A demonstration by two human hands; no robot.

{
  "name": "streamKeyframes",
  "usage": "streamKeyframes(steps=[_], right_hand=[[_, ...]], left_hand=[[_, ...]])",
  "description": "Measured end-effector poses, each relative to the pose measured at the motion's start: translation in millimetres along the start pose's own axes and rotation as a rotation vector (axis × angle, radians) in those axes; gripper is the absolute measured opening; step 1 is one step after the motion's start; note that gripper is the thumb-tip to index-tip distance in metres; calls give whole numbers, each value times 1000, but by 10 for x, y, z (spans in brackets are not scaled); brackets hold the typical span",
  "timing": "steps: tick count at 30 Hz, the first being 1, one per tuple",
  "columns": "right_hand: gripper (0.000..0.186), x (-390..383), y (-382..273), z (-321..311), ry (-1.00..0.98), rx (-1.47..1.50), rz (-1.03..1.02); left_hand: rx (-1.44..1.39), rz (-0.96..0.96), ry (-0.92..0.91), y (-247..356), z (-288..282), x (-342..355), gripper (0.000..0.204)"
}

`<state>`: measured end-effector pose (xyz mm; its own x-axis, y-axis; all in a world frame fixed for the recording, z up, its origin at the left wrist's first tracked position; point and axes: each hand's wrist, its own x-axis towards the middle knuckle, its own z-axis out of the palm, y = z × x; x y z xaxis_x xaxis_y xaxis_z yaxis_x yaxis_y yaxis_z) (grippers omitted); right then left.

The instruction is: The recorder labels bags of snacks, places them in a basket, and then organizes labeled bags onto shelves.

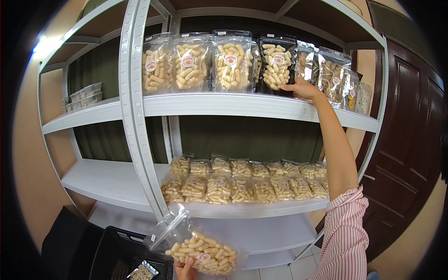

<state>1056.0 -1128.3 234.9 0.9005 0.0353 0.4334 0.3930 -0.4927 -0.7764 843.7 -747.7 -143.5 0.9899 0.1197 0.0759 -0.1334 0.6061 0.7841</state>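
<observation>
Low in front of me, my left hand (185,269) grips the lower part of a clear zip bag (210,249) full of pale, finger-shaped snacks. This bag lies tilted, its empty zip end toward the upper left. Up on the top shelf, my right hand (303,90) holds the lower right corner of a black-backed pouch (277,65) of similar snacks, thumb on its front. The pouch stands upright; the other fingers are partly hidden behind it. To its left stand clear bags (232,63) of the same snacks. Silvery pouches (333,79) with brown contents stand to its right.
The white metal rack (261,106) has an upright post (135,93) left of centre. Small snack bags (218,187) line the middle shelf in two rows. A black crate (105,249) with one small packet (143,271) sits lower left. Plastic tubs (86,97) stand far left; a brown door (403,140) is right.
</observation>
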Motion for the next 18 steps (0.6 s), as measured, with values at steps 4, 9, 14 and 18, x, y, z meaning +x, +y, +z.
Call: streamKeyframes(steps=[4, 9, 14, 18], right_hand=[[62, -143, -96, 18, 162, -114, -61], [51, -735, -179, 423, 593, -105, -676], [89, -2026, 88, 1302, -253, -99, -463], [87, -2411, 158, 1519, -405, 7, -220]], left_hand=[[43, 145, -168, 149, 339, 219, 52], [278, 190, -349, 587, 848, 517, 40], [177, 247, -447, 725, 1329, 579, 38], [149, 212, -500, 724, 1493, 533, 37]])
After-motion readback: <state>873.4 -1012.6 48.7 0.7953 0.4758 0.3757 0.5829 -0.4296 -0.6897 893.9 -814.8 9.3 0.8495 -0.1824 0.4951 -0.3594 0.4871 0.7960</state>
